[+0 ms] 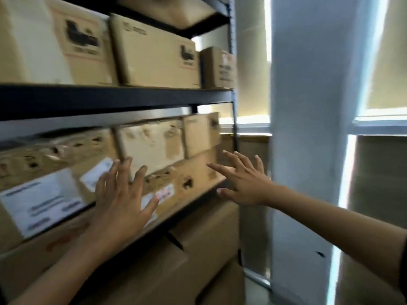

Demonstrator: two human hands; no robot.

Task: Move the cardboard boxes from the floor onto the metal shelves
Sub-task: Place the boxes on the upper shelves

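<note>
A long cardboard box (193,172) with white labels lies on the middle level of the black metal shelf (110,100). My left hand (121,199) is spread flat in front of the box's face, fingers straight. My right hand (242,181) reaches with splayed fingers toward the box's right end, near the shelf post. Whether either hand touches the box is blurred. Smaller boxes (154,144) sit stacked on top of it. Neither hand holds anything.
Several boxes (154,56) fill the shelf level above. More large boxes (198,249) are packed on the level below. A white pillar (308,128) stands right of the shelf, with bright windows behind it.
</note>
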